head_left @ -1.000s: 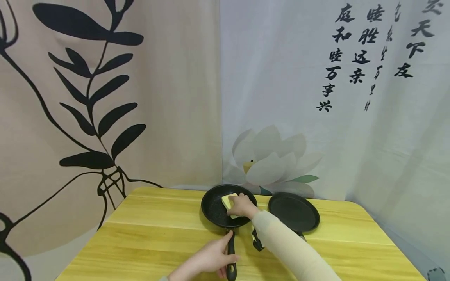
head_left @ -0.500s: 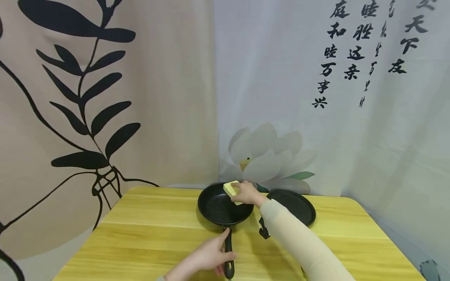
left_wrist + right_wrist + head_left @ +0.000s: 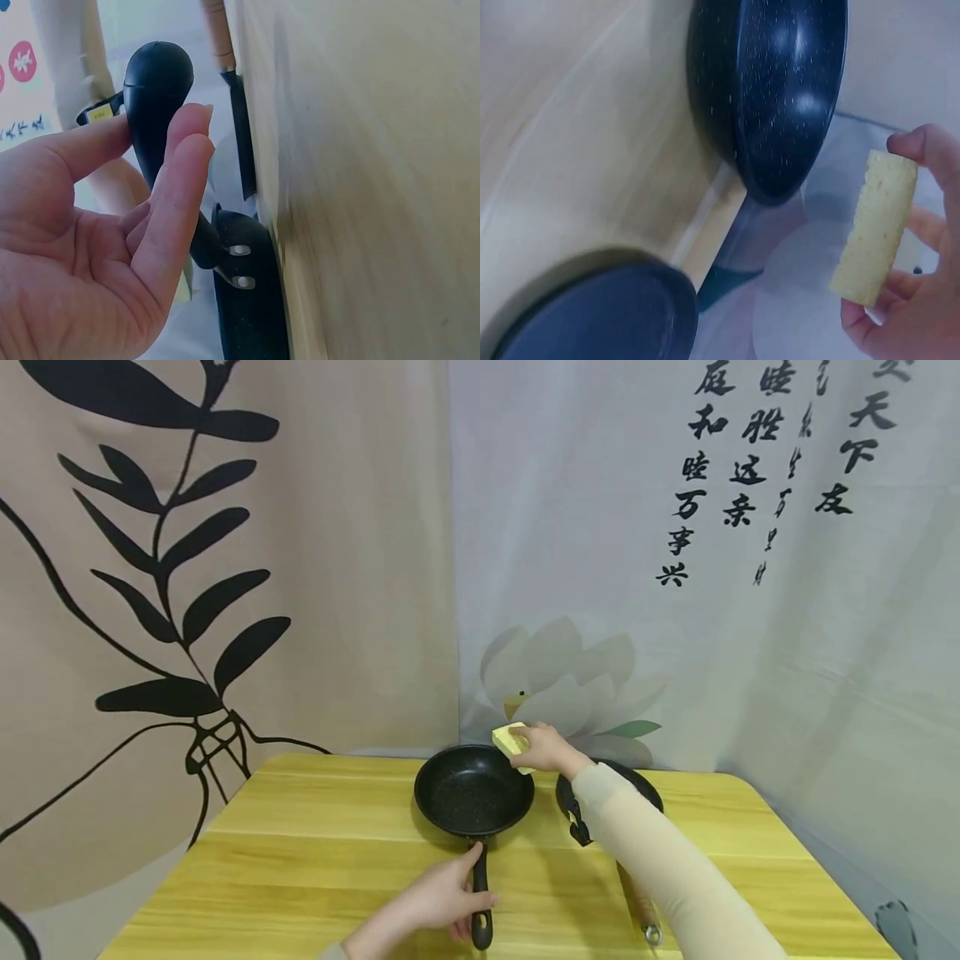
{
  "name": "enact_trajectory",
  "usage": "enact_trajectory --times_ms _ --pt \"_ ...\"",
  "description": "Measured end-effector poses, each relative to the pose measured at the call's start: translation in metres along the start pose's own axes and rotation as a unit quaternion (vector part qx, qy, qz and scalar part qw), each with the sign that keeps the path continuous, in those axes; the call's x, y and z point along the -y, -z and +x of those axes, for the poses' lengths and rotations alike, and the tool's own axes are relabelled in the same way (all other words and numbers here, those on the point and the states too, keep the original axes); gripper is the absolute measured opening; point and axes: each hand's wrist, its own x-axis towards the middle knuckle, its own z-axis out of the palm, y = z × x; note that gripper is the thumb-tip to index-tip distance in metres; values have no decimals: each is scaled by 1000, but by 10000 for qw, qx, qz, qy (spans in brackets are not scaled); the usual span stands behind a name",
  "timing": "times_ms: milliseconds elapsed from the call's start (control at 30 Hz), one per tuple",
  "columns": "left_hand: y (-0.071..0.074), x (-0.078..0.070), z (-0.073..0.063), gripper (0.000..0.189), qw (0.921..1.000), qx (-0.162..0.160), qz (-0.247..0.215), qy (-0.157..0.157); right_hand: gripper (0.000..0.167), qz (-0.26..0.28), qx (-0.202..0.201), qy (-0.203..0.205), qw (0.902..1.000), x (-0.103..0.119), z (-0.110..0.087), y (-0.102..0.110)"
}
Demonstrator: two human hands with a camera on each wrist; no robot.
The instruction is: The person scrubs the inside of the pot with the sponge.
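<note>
A black frying pan with a speckled inside sits near the back of the table, its handle pointing toward me. My left hand holds that black handle, with thumb and fingers on either side of it. Above the pan's right rim, my right hand pinches a yellow sponge by its edges. In the right wrist view the sponge is apart from the pan, with a gap between them. Nothing else is in either hand.
Right of the frying pan lies a flat black pan, partly hidden by the right sleeve; its wooden handle points toward me. Behind the wooden table hangs a printed curtain.
My right hand has lifted the sponge from inside the frying pan and moved it up and right past the rim. My left hand keeps its hold; the head view has shifted slightly.
</note>
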Motion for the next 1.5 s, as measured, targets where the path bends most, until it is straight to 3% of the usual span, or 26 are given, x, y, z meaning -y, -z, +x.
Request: enact_trajectory --times_ms 333,733,1167,1500 --pt "8 1 0 84 9999 -43 119 -62 65 -50 -114 -92 9999 -26 -9 19" --pt "5 1 1 82 9999 -4 100 35 68 81 -347 -461 9983 -71 -29 34" --pt "1 5 0 82 10000 21 67 -40 68 -28 -638 -722 9953 -111 -45 34" --pt "0 4 2 82 9999 31 71 -97 70 242 -657 -802 9943 -148 -69 37"
